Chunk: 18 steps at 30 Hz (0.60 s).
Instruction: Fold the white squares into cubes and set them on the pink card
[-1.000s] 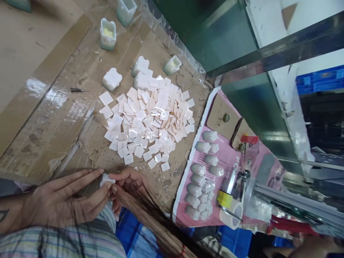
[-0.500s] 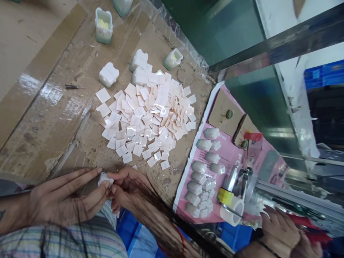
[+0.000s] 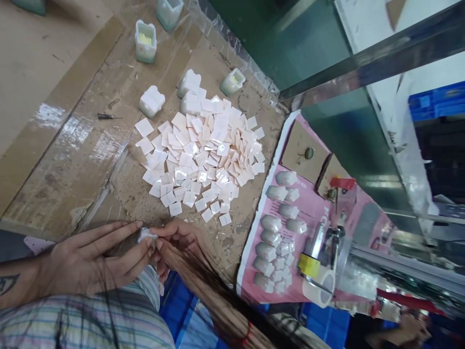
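Observation:
A small white piece (image 3: 146, 234), with a dark spot on its top, is held between my two hands at the table's front edge; its exact kind is hard to make out. My left hand (image 3: 98, 257) pinches it from the left between thumb and fingers. From the right, the fingertips of my right hand (image 3: 179, 245) grip the same piece, partly veiled by strands of dark hair. Just beyond my hands lies a heap of thin, pale square pieces (image 3: 203, 155), some with glossy film on them.
White block-shaped tubs (image 3: 151, 102) stand behind the heap, and an open tub (image 3: 146, 46) holds yellowish bits. A dispensing needle (image 3: 107, 116) lies at left. Rows of white wrapped pieces (image 3: 271, 237) and a tape roll (image 3: 321, 286) rest on pink sheeting. Another person's hand (image 3: 410, 329) is at lower right.
My hands keep hold of the white piece, with only small finger movement. The view has shifted slightly. The other person's hand has drawn away toward the lower right.

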Each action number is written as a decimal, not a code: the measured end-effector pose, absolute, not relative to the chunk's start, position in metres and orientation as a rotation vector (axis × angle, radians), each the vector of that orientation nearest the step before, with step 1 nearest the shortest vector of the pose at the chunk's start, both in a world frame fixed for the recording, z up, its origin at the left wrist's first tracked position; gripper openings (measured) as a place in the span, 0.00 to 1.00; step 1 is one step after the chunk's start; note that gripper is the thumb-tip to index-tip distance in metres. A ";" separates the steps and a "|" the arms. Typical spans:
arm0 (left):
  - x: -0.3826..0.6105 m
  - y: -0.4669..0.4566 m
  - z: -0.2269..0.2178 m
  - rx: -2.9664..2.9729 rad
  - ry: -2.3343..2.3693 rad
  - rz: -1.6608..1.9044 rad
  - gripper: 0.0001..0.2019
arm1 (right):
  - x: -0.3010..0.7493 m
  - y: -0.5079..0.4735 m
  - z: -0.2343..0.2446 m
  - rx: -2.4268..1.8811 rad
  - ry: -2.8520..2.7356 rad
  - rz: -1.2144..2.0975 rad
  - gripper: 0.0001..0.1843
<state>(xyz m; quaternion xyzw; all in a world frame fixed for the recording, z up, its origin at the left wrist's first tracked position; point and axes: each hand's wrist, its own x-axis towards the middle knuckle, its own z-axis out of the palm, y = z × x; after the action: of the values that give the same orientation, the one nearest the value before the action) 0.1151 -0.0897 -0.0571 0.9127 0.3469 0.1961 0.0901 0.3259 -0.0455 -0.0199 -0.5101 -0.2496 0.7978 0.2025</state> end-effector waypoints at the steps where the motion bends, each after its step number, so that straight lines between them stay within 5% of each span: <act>1: 0.113 -0.088 -0.057 2.743 1.001 0.598 0.20 | 0.325 -0.044 -0.019 -1.400 -0.649 2.213 0.17; 18: 0.104 -0.084 -0.054 2.742 0.916 0.619 0.19 | 0.323 -0.044 -0.015 -1.344 -0.509 2.186 0.10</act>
<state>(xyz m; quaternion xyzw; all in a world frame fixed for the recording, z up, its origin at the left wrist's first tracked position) 0.1043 -0.0841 -0.0544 0.9235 0.3085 0.2085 0.0922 0.3231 -0.0435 -0.0155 -0.4960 -0.1878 0.8070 0.2598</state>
